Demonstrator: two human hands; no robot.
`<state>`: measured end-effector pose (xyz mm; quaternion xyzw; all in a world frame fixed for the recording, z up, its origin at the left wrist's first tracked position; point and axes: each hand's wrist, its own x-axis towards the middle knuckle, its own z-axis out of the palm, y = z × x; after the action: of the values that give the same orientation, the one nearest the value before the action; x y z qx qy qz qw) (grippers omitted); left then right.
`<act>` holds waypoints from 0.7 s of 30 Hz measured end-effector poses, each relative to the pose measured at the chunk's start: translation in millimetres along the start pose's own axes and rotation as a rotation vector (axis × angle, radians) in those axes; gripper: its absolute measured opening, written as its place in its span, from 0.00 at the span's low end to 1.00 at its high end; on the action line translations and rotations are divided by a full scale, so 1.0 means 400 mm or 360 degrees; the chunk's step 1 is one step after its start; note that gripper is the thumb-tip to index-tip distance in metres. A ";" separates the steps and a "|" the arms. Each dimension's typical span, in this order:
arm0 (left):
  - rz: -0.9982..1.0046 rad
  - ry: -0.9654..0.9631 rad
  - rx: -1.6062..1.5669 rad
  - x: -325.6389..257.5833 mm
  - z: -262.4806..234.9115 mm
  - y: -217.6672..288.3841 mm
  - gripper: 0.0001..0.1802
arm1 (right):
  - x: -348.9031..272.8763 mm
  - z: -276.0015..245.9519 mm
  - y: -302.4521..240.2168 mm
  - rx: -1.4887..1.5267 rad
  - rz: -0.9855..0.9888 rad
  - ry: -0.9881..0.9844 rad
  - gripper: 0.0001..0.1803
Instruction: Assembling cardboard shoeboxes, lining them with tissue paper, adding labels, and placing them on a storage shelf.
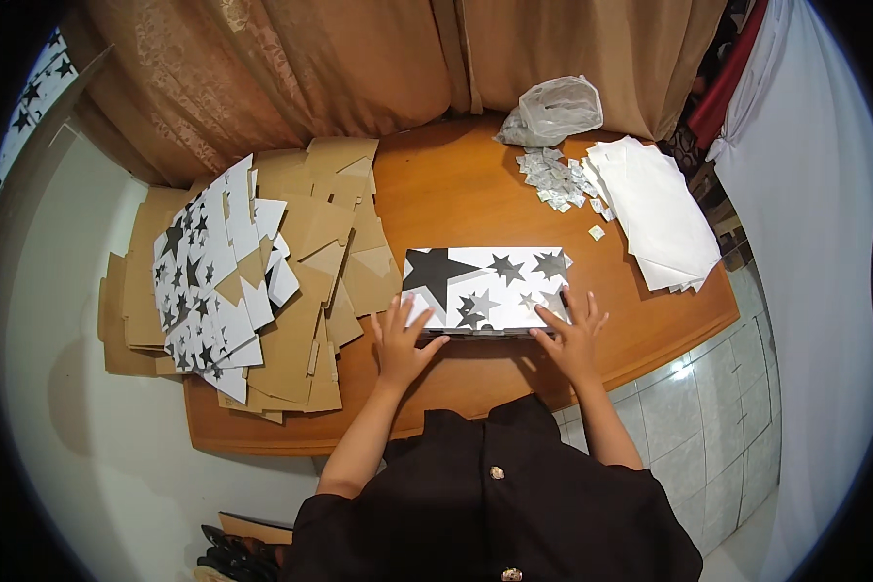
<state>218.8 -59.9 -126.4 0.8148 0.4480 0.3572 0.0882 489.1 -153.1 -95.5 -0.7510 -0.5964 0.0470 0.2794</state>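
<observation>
In front of me on the wooden table lies a closed cardboard box, white with black and grey stars on its top. My left hand rests at its near left corner, fingers spread, with fingertips touching the lid and the thumb along the front edge. At the near right corner my right hand is also spread, its fingers touching the top and its thumb by the front edge. Neither hand is wrapped round the box. The underside of the box is hidden.
Flat brown cardboard pieces and star-printed sheets are heaped at the left. A stack of white paper lies at the right. Beside it are small sachets and a clear plastic bag. Brown curtains hang behind the table.
</observation>
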 end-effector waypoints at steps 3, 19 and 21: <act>0.0274 -0.0055 0.0289 -0.011 0.020 0.006 0.23 | -0.034 0.049 0.025 -0.0243 -0.0137 0.0246 0.18; 0.0332 0.0102 0.0212 0.000 0.065 0.013 0.16 | 0.016 0.095 -0.032 0.0043 -0.0545 0.0212 0.12; 0.0325 0.0109 0.0216 -0.006 0.065 0.006 0.16 | 0.019 0.110 -0.055 0.0134 -0.0599 0.0197 0.11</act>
<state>237.0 -58.6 -145.4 0.8477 0.3885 0.3607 -0.0194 454.4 -127.0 -120.0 -0.6155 -0.7054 -0.0274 0.3505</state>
